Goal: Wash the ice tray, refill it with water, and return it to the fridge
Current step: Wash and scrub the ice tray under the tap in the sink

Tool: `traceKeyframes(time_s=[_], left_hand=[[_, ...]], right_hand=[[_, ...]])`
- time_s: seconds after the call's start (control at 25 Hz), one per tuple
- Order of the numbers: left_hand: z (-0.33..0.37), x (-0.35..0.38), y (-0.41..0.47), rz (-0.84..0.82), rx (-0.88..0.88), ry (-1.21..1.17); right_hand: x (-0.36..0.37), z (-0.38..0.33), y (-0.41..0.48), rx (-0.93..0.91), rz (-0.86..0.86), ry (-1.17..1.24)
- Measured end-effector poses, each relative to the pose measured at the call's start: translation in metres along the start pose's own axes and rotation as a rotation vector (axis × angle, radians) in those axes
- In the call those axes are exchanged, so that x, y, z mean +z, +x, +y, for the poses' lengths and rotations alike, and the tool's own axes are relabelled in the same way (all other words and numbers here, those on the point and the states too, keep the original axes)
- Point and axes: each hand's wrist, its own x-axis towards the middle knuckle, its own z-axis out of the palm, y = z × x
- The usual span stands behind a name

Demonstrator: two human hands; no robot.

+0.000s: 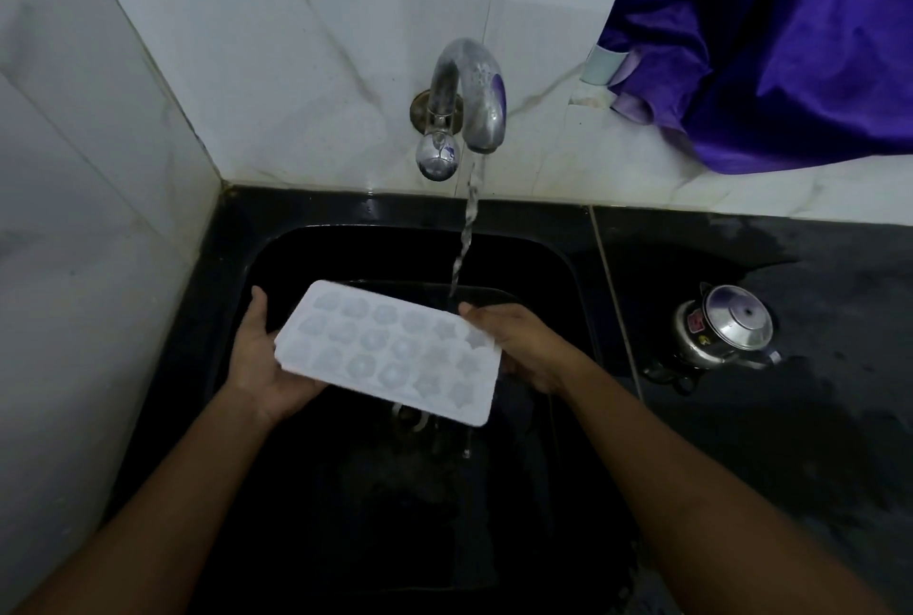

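Tray (pixel 390 350): white, three rows of shaped cells, some star-like and some round. It was held over the sink (pixel 276 268), tilted, with its near right corner lowest. No writing could be read on it.

Left hand (pixel 267 362) gripped the tray's left end from below, thumb up along the far edge; its fingers were hidden under the tray. Right hand (pixel 523 347) gripped the right end, thumb on the far right corner; the rest of its fingers were also hidden beneath.

Tap (pixel 467 95) was running. The stream (pixel 467 229) fell just behind the tray's far right corner, close to the right thumb. Contact with the tray could not be made out.

The sink basin was black and very dark. The drain (pixel 410 417) showed only in part below the tray's near edge.

On the wet counter (pixel 790 417) to the right stood a steel pot (pixel 726 332) bearing a red label, its writing too small to read. Purple cloth (pixel 766 46) hung at the upper right, cut off by the frame edge.
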Motion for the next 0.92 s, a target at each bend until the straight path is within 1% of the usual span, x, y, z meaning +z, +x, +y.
traceKeyframes(time_s=[0.08, 0.12, 0.16, 0.28, 0.4, 0.52, 0.6, 0.68, 0.76, 0.84, 0.92], left_hand=[[-0.013, 0.012, 0.012, 0.034, 0.107, -0.07], [-0.023, 0.022, 0.016, 0.048, 0.159, -0.046], [-0.035, 0.032, 0.019, 0.067, 0.188, 0.014], [-0.066, 0.049, 0.021, 0.027, 0.199, 0.222], [-0.072, 0.048, 0.02, 0.051, 0.267, 0.393], [-0.071, 0.045, 0.017, 0.066, 0.252, 0.459], [-0.071, 0.045, 0.013, 0.045, 0.24, 0.492], [-0.072, 0.046, 0.005, 0.001, 0.222, 0.542], [-0.071, 0.045, -0.001, -0.009, 0.215, 0.564], [-0.065, 0.044, 0.0, 0.037, 0.215, 0.525], [-0.056, 0.038, 0.004, 0.1, 0.232, 0.494]], right_hand=[[0.002, 0.006, -0.003, -0.013, 0.02, 0.111], [0.005, 0.009, -0.005, -0.016, 0.04, 0.169], [0.011, 0.011, -0.007, -0.011, 0.05, 0.222], [0.027, 0.019, -0.011, 0.005, 0.081, 0.275], [0.029, 0.021, -0.013, 0.014, 0.129, 0.18], [0.03, 0.018, -0.007, -0.03, 0.175, -0.004], [0.029, 0.016, 0.009, -0.071, 0.26, -0.12], [0.026, 0.011, 0.029, -0.083, 0.361, -0.17], [0.026, 0.007, 0.041, -0.126, 0.414, -0.228], [0.035, 0.007, 0.037, -0.177, 0.371, -0.24], [0.05, 0.018, 0.024, -0.195, 0.278, -0.223]])
